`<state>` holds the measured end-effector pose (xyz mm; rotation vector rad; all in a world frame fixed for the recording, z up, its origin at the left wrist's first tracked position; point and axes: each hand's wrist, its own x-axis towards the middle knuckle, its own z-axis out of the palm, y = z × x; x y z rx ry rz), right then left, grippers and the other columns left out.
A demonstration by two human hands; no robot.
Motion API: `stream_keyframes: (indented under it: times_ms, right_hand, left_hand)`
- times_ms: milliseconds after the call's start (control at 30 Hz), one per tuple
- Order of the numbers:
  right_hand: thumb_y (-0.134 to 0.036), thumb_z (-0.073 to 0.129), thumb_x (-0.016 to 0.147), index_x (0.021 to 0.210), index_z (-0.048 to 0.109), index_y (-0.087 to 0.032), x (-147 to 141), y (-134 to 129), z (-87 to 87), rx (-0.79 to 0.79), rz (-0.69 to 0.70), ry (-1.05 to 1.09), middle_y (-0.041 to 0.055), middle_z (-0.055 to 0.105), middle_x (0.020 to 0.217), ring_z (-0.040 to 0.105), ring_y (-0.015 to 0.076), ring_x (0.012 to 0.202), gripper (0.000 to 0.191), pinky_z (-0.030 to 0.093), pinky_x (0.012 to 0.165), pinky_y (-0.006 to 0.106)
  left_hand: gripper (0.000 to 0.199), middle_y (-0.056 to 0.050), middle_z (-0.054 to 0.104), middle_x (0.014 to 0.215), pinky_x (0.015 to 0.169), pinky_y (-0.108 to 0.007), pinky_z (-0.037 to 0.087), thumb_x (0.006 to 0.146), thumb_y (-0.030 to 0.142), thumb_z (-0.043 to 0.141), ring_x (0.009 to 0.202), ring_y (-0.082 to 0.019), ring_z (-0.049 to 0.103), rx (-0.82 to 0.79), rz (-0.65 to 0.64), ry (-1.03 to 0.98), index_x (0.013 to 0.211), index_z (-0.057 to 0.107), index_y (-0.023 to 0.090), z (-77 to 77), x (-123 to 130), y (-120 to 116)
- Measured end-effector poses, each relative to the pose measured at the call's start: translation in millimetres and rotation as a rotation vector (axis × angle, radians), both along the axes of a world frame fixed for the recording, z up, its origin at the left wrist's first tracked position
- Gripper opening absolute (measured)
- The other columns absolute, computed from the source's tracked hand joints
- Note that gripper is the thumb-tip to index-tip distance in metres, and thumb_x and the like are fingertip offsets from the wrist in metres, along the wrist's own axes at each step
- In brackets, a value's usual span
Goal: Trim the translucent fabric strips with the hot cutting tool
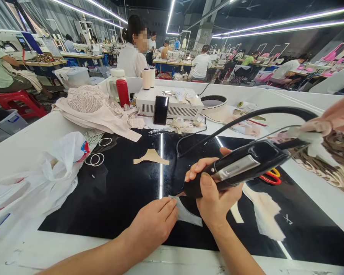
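My right hand is wrapped around a black corded handheld tool with a silver lever along its side. The tool slopes down to the left, its tip close to my left fingertips. My left hand has its fingers pinched on the upper left end of a thin, pale grey curved fabric piece, which lies on the black mat. Whether the tip touches the fabric I cannot tell. A beige fabric piece lies farther back on the mat.
Another person's hand is by the tool's cord at right. Red-and-yellow-handled scissors and a ragged pale sheet lie right. Behind stand a white vented box, a phone and beige lace garments. Left lies a plastic bag.
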<state>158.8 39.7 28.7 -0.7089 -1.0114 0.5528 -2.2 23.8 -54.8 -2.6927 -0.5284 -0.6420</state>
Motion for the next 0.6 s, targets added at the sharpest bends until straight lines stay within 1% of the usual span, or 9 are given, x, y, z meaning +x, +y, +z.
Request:
stream_keyframes:
  times_ms: [133, 267, 367, 467, 600]
  right_hand:
    - [-0.031, 0.078, 0.091, 0.131, 0.053, -0.031, -0.3, -0.9, -1.4, -0.015, 0.013, -0.021, -0.0039, 0.063, 0.087, 0.063, 0.0128, 0.060, 0.047, 0.057, 0.052, 0.029]
    - [-0.029, 0.078, 0.091, 0.131, 0.053, -0.032, -0.9, -1.8, -3.0, -0.013, 0.027, -0.021, -0.0038, 0.064, 0.087, 0.063, 0.0125, 0.061, 0.047, 0.057, 0.053, 0.028]
    - [-0.030, 0.077, 0.091, 0.132, 0.053, -0.032, -1.2, -1.9, -2.5, -0.019, 0.020, -0.021, -0.0038, 0.063, 0.087, 0.063, 0.0125, 0.061, 0.048, 0.057, 0.052, 0.028]
    - [-0.031, 0.077, 0.091, 0.134, 0.051, -0.032, -1.5, -1.8, -2.2, -0.029, 0.006, -0.034, -0.0037, 0.062, 0.086, 0.062, 0.0126, 0.060, 0.051, 0.057, 0.051, 0.028]
    - [-0.026, 0.073, 0.093, 0.134, 0.050, -0.032, -2.3, -1.0, -3.1, -0.044, -0.015, -0.049, -0.0036, 0.063, 0.086, 0.063, 0.0130, 0.060, 0.047, 0.057, 0.052, 0.029]
  left_hand:
    - [0.024, -0.011, 0.077, 0.123, 0.110, -0.029, 0.052, 0.104, 0.006, 0.049, 0.114, -0.016, 0.072, -0.012, -0.004, 0.051, 0.120, 0.068, 0.008, -0.6, 0.5, -0.8]
    - [0.025, -0.010, 0.079, 0.119, 0.108, -0.027, 0.051, 0.104, 0.004, 0.047, 0.110, -0.015, 0.073, 0.034, -0.005, 0.037, 0.114, 0.071, 0.007, 7.4, 3.8, -1.6]
    - [0.027, -0.008, 0.079, 0.116, 0.108, -0.026, 0.051, 0.104, 0.002, 0.046, 0.109, -0.015, 0.073, 0.038, -0.002, 0.029, 0.112, 0.071, 0.007, 11.2, 4.8, -1.8]
    - [0.023, -0.009, 0.079, 0.118, 0.108, -0.027, 0.050, 0.103, 0.003, 0.050, 0.110, -0.015, 0.073, 0.034, -0.002, 0.069, 0.112, 0.071, 0.007, 10.9, 3.9, -1.7]
    - [0.021, -0.009, 0.078, 0.121, 0.109, -0.026, 0.050, 0.103, 0.005, 0.053, 0.113, -0.015, 0.072, 0.039, -0.004, 0.111, 0.114, 0.070, 0.008, 9.0, 2.2, -1.0]
